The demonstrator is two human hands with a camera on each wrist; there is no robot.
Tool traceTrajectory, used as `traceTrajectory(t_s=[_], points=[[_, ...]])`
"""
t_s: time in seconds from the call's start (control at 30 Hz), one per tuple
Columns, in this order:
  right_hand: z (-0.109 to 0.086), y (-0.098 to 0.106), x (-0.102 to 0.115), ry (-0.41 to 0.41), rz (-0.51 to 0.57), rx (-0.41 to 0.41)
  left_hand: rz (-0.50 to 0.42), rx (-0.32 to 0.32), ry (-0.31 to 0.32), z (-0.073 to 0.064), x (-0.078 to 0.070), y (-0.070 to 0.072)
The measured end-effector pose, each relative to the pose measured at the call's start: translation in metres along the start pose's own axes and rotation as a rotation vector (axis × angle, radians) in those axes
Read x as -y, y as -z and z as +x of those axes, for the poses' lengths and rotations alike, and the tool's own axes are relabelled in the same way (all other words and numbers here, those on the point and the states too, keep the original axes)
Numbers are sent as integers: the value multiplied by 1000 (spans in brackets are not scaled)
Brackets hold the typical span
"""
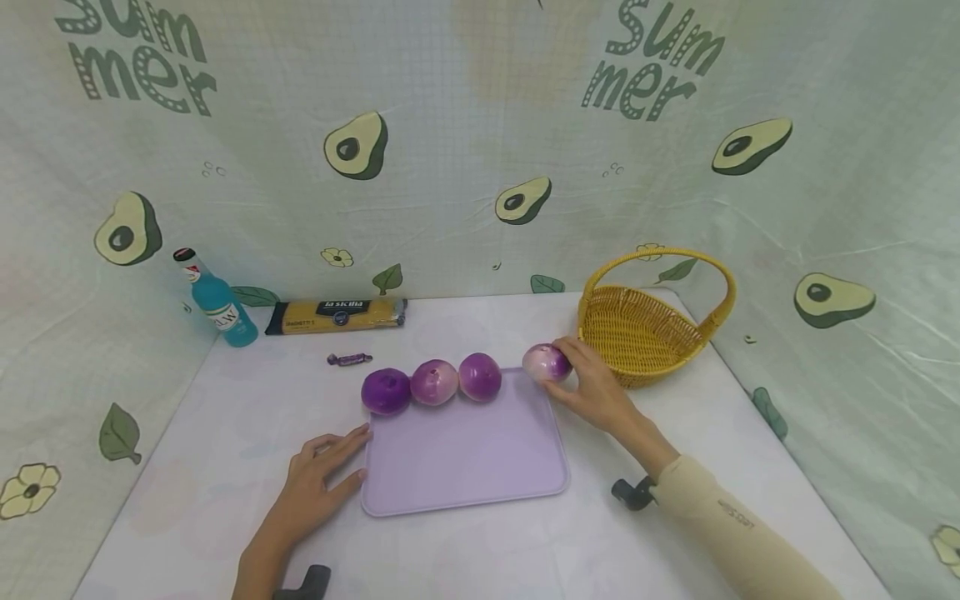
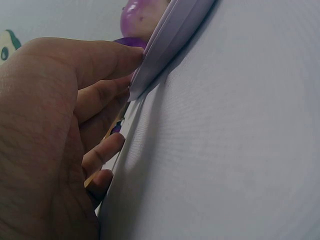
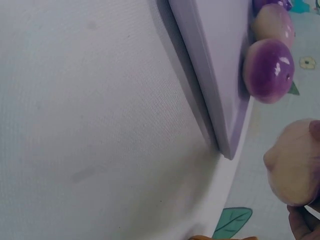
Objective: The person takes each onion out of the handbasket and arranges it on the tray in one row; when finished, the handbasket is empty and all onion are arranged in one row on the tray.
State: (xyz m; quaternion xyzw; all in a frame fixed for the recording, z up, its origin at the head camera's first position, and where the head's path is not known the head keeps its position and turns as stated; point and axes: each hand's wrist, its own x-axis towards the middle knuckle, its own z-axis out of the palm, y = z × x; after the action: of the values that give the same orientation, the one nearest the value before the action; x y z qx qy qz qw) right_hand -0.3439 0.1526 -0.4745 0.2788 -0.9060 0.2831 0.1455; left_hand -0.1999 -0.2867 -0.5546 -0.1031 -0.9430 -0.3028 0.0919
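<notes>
My right hand (image 1: 596,387) grips a purple-and-white onion (image 1: 543,363) between thumb and fingers, over the far right corner of a lilac tray (image 1: 465,467). In the right wrist view the pale, nubbed end of this onion (image 3: 292,165) shows, most of the hand being outside the frame. Along the tray's far edge sit a dark purple onion (image 1: 386,392), a paler onion (image 1: 434,382) and another purple onion (image 1: 480,377), side by side. My left hand (image 1: 311,483) lies at the tray's left edge, fingers loosely extended, fingertips at the rim (image 2: 155,47).
A yellow wicker basket (image 1: 645,337) with a tall handle stands at the back right, close to my right hand. Farther back left are a bottle of blue drink (image 1: 223,304), a spaghetti pack (image 1: 337,317) and a small wrapped candy (image 1: 349,360). A printed cloth (image 1: 450,233) hangs behind.
</notes>
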Motion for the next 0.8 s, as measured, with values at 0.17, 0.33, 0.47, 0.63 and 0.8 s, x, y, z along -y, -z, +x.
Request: traceTrajectory(t_s=[0.17,0.33,0.47,0.63,0.8], points=[[0,-3,0,-1,10,4,0,-8,-13,0,0,-1],[0,-5,1,7,8,4,3,5,-4,0,1,-1],[-1,-8,1,12,2,0,0,10,1,0,1,0],[0,-11,1,17,2,-4,0,4,-5,0,0,0],[-1,-13,1,15,6,-3,-1,-8,-16,0,1,-1]])
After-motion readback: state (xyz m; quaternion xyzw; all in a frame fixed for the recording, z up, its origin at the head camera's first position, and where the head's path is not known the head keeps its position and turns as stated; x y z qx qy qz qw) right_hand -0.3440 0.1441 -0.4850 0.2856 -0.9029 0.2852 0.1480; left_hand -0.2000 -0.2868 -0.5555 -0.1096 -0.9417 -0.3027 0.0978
